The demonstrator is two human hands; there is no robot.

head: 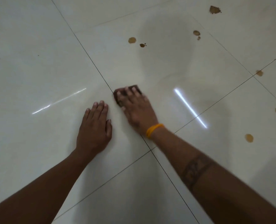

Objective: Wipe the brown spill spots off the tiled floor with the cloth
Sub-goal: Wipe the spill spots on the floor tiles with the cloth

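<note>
Flat, left hand (96,126) on floor (37,70), right hand (137,109) pressing cloth (134,87)

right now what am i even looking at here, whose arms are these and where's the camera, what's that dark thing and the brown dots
There is one picture, taken by a camera worn on a person's head, looking down at their own two arms. No robot is involved. The surface is a glossy tiled floor. The left hand rests flat on a tile, holding nothing. The right hand, with a yellow band at the wrist, presses a dark cloth onto the floor with spread fingers; it is blurred. The brown dots are spill spots not yet wiped, scattered ahead and to the right of the cloth.
</note>
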